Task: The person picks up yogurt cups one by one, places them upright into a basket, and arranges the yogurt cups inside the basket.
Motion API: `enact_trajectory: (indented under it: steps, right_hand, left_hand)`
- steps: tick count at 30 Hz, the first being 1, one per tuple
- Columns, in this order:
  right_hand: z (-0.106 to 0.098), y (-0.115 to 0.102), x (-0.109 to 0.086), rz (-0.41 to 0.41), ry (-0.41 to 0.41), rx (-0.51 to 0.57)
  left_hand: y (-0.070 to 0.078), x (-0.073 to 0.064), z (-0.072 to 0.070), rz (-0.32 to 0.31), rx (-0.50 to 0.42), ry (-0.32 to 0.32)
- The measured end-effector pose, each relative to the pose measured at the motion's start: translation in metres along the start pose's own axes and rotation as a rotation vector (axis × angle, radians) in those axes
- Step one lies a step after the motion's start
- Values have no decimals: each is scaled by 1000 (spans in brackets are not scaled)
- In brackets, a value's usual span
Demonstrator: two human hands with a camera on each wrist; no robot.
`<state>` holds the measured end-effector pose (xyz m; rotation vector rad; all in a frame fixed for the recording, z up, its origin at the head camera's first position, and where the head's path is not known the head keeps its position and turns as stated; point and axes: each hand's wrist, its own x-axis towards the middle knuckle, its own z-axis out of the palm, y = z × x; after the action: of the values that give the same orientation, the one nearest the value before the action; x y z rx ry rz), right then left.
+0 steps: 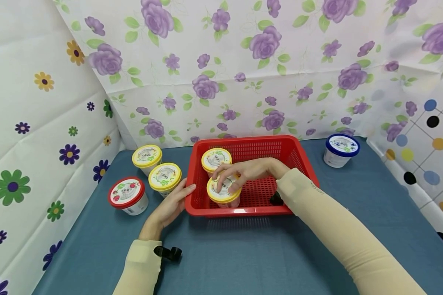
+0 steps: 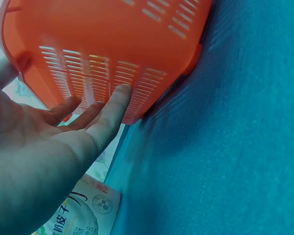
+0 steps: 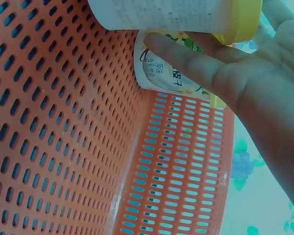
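Note:
A red plastic basket (image 1: 251, 211) sits on the blue cloth, holding two white tubs with yellow lids. My left hand (image 1: 172, 205) holds its left end, thumb at the rim; in the left wrist view the fingers (image 2: 115, 105) lie along the outside of the slotted wall. Over the front tub (image 1: 227, 201) in the basket, my right hand (image 1: 245, 171) spreads its fingers across the lid. The right wrist view shows one straight finger (image 3: 186, 63) pointing down past this tub, overlapping the back tub (image 3: 154, 71). The back tub's lid (image 1: 216, 157) shows beyond the fingers.
Left of the basket stand two more yellow-lidded tubs, one farther back (image 1: 147, 156) and one (image 1: 165, 176) beside my left hand. A red-lidded tub (image 1: 127, 194) is nearer the left edge. At the back right stands a blue-lidded tub (image 1: 341, 149). Patterned curtains (image 1: 206, 88) border the table.

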<state>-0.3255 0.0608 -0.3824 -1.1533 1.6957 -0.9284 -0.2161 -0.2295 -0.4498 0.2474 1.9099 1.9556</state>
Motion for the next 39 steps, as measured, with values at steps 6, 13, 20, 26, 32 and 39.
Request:
enact_trajectory:
  steps: [6, 13, 20, 26, 32, 39]
  right_hand:
    - [-1, 3, 1, -27, 7, 17]
    - [2, 2, 6, -27, 57, -39]
    - [5, 0, 11, -23, 79, -71]
    - [4, -1, 11, -19, 64, -70]
    - [3, -4, 10, -7, 49, -108]
    - [2, -10, 11, 8, 30, -153]
  left_hand:
    - [0, 0, -1, 2, 1, 1]
    - [0, 0, -2, -1, 7, 4]
    - [0, -1, -2, -5, 11, 7]
    - [0, -2, -3, -1, 14, 8]
    - [1, -1, 0, -7, -2, -1]
    - [0, -2, -1, -20, 5, 7]
